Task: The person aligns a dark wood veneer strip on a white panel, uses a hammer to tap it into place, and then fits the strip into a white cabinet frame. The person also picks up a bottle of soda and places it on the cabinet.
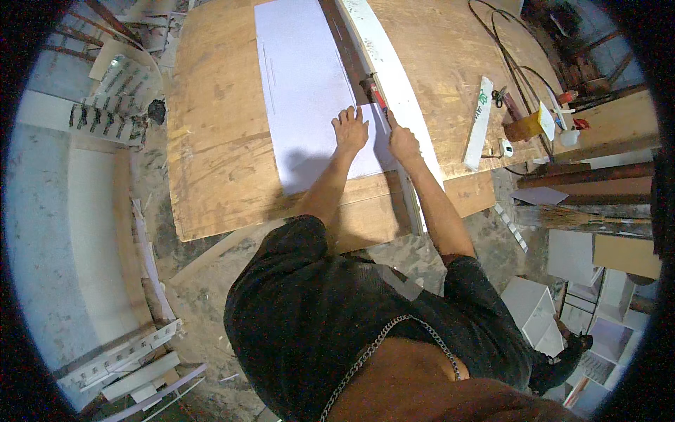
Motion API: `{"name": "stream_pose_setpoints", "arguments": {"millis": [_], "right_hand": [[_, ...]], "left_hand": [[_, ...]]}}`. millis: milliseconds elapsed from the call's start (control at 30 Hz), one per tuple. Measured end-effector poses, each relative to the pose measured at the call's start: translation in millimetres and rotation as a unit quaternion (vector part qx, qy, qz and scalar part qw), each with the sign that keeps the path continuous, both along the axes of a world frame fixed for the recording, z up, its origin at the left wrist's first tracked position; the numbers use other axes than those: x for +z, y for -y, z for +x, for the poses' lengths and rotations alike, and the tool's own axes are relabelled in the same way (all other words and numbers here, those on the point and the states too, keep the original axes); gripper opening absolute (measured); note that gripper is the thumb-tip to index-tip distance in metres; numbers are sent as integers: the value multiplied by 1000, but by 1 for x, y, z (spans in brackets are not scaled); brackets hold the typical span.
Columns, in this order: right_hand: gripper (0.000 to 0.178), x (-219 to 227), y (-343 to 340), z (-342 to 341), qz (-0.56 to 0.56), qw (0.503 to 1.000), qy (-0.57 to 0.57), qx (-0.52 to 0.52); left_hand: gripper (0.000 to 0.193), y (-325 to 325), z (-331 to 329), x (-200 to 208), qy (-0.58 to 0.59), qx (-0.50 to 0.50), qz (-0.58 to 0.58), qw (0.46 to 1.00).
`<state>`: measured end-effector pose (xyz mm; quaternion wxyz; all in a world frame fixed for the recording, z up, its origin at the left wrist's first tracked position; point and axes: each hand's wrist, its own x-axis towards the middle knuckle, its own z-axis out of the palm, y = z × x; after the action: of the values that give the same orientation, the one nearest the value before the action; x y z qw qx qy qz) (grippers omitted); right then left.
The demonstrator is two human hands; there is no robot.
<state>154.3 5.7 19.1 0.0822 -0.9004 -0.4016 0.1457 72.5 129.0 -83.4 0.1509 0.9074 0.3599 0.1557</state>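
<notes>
A long white sheet point(302, 77) lies on the large wooden tabletop point(218, 119). My left hand point(350, 131) rests on it with fingers spread, near its right edge. In my right hand point(403, 145) is what looks like a hammer point(380, 98), with a red handle and a dark head pointing away from me. The hammer is over the narrow strip between the sheet and a long white board point(396, 67) that runs alongside. My right wrist is over the board's near part. What lies right under the hammer head is too small to tell.
On the table's right are a white strip point(479, 123) with green marks, scissors point(498, 97), a yellowish container point(526, 129) and black cable point(495, 35). White box-like units point(529, 314) stand on the floor at lower right. White offcuts point(144, 373) lie at lower left.
</notes>
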Motion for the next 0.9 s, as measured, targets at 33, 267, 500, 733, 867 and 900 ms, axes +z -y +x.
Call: {"name": "stream_pose_setpoints", "arguments": {"millis": [33, 267, 500, 733, 867, 900], "right_hand": [[77, -2, -1, -2, 0, 1000, 6, 1], [71, -5, 2, 0, 22, 1000, 15, 3], [75, -12, 3, 2, 36, 999, 33, 16], [80, 2, -2, -2, 16, 1000, 10, 4], [85, -4, -4, 3, 0, 1000, 14, -3], [84, -6, -3, 6, 1, 1000, 18, -5]], "left_hand": [[57, -2, 0, -3, 0, 0, 14, 1000], [56, -7, 5, -7, -65, -38, 55, 996], [56, -6, 1, -15, -98, -56, 112, 987], [58, -5, 4, -10, -130, -57, 61, 988], [58, -10, 13, 4, -167, -60, 31, 984], [59, -9, 17, 5, -167, -54, 33, 984]]}}
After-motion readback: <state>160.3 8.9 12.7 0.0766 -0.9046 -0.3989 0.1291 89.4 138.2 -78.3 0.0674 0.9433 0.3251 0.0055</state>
